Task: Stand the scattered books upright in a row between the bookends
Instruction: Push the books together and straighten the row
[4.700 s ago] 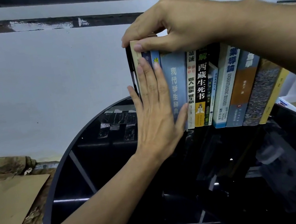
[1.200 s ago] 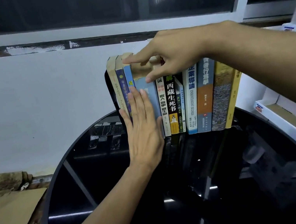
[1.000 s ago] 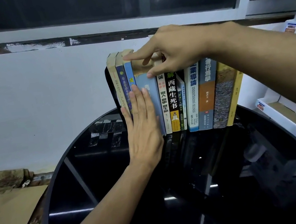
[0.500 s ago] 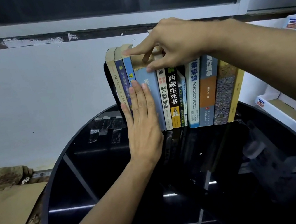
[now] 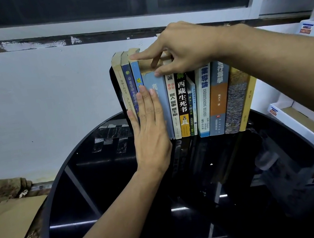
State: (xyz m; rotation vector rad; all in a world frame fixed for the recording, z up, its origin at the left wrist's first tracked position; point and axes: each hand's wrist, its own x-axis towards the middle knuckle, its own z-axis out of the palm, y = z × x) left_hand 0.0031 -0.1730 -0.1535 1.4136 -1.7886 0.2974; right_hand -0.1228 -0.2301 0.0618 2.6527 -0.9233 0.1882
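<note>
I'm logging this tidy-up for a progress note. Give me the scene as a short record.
table: round, black, glossy
books: upright row, spines toward camera
bookend: black, at row's left end
left hand: flat against left spines
right hand: pinching top of pale blue book
right end: no bookend visible

Books stand spine-out in one row (image 5: 186, 101) at the back of a round black table (image 5: 58, 175).
A black bookend (image 5: 115, 88) touches the tan book (image 5: 121, 87) at the left end. Next come navy, blue, a thick pale blue book (image 5: 158, 102), white, black with white characters, two thin ones, "Understanding Business", blue-and-orange, speckled grey and a yellow book (image 5: 247, 96). The rightmost few tilt, tops rightward.
</note>
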